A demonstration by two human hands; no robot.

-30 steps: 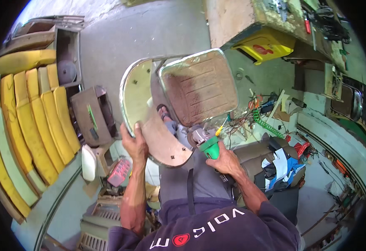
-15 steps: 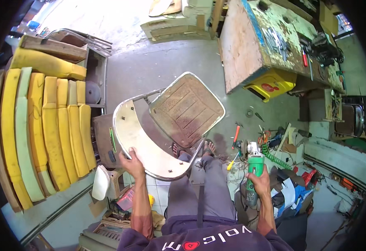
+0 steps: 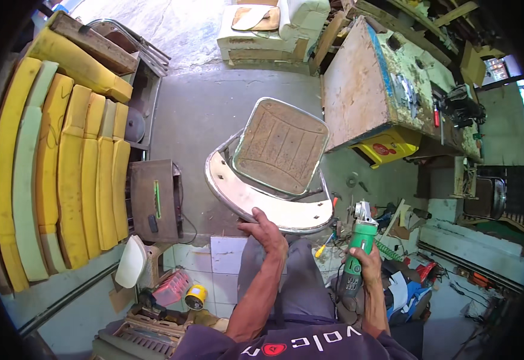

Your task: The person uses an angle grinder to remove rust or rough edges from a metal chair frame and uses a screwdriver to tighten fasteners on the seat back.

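Note:
A metal-framed chair (image 3: 281, 144) stands in front of me, its worn brown seat facing up and its curved, pale backrest panel (image 3: 247, 195) nearest me. My left hand (image 3: 268, 234) is at the backrest's near rim, one fingertip over the edge and another digit pointing left; its remaining fingers are hidden. Small dark clips stick out of the panel. In my right hand (image 3: 367, 261) is a green angle grinder (image 3: 363, 237), gripped round its body with its silver head pointing away from me. Its disc is hard to make out.
Yellow foam pads (image 3: 70, 174) are stacked at left, beside a brown board (image 3: 154, 201). A worn workbench (image 3: 358, 84) with tools stands at far right, a yellow crate (image 3: 388, 146) under it. A screwdriver (image 3: 321, 251), green coiled hose (image 3: 389, 251) and scraps lie right; a yellow tin (image 3: 196, 296) sits lower left.
The chair has turned and shifted right, so its backrest now lies across in front of me. My left hand has moved right with it. The grinder stays in my right hand, nearly in place.

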